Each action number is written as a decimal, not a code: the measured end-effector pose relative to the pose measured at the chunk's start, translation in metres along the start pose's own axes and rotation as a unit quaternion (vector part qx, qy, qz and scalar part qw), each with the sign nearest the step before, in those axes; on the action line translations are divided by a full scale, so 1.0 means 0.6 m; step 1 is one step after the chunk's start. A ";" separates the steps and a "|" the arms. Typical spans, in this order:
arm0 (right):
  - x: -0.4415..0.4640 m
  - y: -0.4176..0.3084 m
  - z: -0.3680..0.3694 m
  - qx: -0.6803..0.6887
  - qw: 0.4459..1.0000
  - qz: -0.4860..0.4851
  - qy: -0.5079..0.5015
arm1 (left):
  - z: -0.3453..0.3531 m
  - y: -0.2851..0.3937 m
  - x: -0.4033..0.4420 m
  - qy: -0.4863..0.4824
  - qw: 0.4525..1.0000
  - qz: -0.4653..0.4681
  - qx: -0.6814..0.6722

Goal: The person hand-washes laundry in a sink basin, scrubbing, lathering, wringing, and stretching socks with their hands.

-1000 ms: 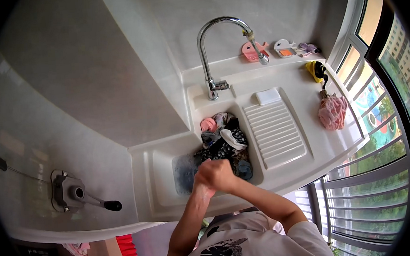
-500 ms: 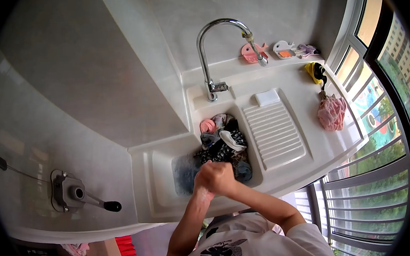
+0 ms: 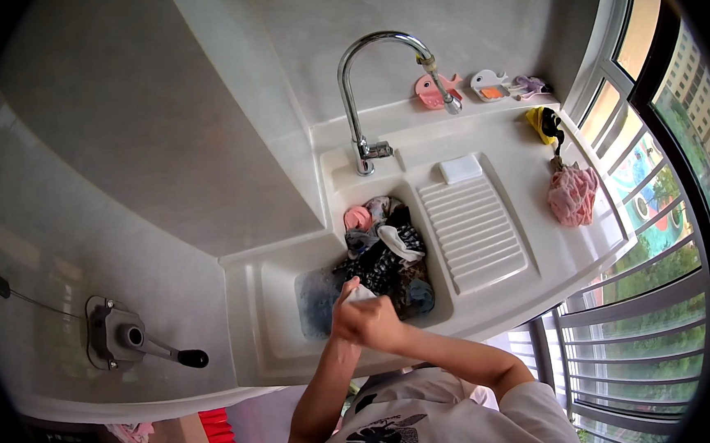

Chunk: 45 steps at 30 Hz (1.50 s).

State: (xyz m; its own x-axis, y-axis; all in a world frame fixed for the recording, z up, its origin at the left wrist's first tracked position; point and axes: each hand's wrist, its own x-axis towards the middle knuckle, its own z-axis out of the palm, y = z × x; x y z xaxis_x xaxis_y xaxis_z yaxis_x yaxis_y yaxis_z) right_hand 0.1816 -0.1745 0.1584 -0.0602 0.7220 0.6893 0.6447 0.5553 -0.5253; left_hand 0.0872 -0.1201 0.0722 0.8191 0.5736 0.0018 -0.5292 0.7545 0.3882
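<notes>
Both my hands are together over the front of the sink basin. My left hand is closed, and my right hand is closed against it. Between them pokes out a small piece of white cloth, mostly hidden by the fingers. Just beyond my hands lies a heap of wet dark patterned clothes in the basin. A white garment and a pink one show on the heap. Greyish sudsy water stands to the left of it.
A ribbed washboard with a white bar of soap adjoins the basin on the right. The chrome tap arches behind. A pink bundle of cloth rests on the right counter. Fish-shaped soap dishes line the back ledge.
My two hands have shifted slightly left and turned against each other. The white cloth now shows between them. The clothes in the basin look the same.
</notes>
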 end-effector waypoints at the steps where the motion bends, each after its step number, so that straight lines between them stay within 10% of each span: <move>1: 0.003 0.028 0.005 -0.042 0.998 0.036 0.020 | 0.008 0.001 0.011 0.059 0.997 -0.017 -0.051; 2: 0.014 0.051 -0.001 -0.078 0.993 0.074 0.044 | 0.109 0.007 0.007 0.350 0.937 0.001 0.023; 4: 0.027 0.056 -0.001 -0.120 0.974 0.183 0.051 | 0.128 0.004 0.012 0.368 0.928 0.007 0.053; 6: 0.012 0.019 0.014 -0.058 0.990 0.114 0.059 | 0.029 -0.018 -0.002 0.171 0.979 0.091 -0.062; 9: -0.001 -0.024 0.012 -0.003 1.000 0.008 0.021 | 0.004 0.000 -0.021 0.079 0.977 0.092 0.173; 14: 0.034 0.053 0.006 -0.135 0.977 0.149 0.077 | 0.106 0.007 0.011 0.323 0.946 -0.006 0.036; 18: 0.003 -0.023 0.027 -0.028 0.997 -0.041 0.053 | -0.197 -0.050 0.008 -0.223 0.955 0.033 -0.193; 19: 0.005 -0.018 0.024 -0.044 0.997 -0.032 0.050 | -0.192 -0.027 -0.012 -0.084 0.983 0.088 0.141; 23: 0.023 0.069 -0.003 -0.150 0.980 0.099 0.085 | 0.116 0.013 0.020 0.352 0.932 -0.008 0.087; 26: 0.015 0.040 0.000 -0.153 0.979 0.117 0.060 | 0.033 0.001 0.013 0.287 0.957 -0.019 0.034; 29: -0.003 -0.005 0.036 -0.161 0.984 0.028 0.071 | -0.070 -0.016 0.010 -0.101 0.993 0.031 -0.048; 32: 0.011 0.059 0.017 -0.132 0.982 0.099 0.094 | 0.023 0.016 0.007 0.245 0.966 -0.071 0.042; 34: 0.001 0.109 0.011 -0.212 0.943 0.238 0.096 | 0.068 0.033 0.010 0.251 0.962 -0.080 0.066; 37: -0.033 0.119 -0.026 0.287 0.871 0.395 0.057 | 0.098 0.055 0.004 0.226 0.970 -0.021 0.091; 42: -0.023 0.069 -0.067 0.415 0.783 0.462 -0.027 | 0.116 0.085 0.015 0.025 0.966 0.016 0.256; 45: -0.025 0.094 -0.104 0.443 0.768 0.460 0.037 | 0.122 0.088 0.014 0.089 0.957 0.028 0.275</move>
State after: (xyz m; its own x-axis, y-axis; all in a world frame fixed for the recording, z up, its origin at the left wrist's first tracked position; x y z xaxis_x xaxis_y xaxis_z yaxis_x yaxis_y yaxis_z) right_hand 0.2666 -0.1795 0.1496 0.1754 0.9700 -0.1685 -0.3862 -0.0896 -0.9181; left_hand 0.0825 -0.0989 0.1601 0.7163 0.6905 -0.1005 -0.3346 0.4662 0.8190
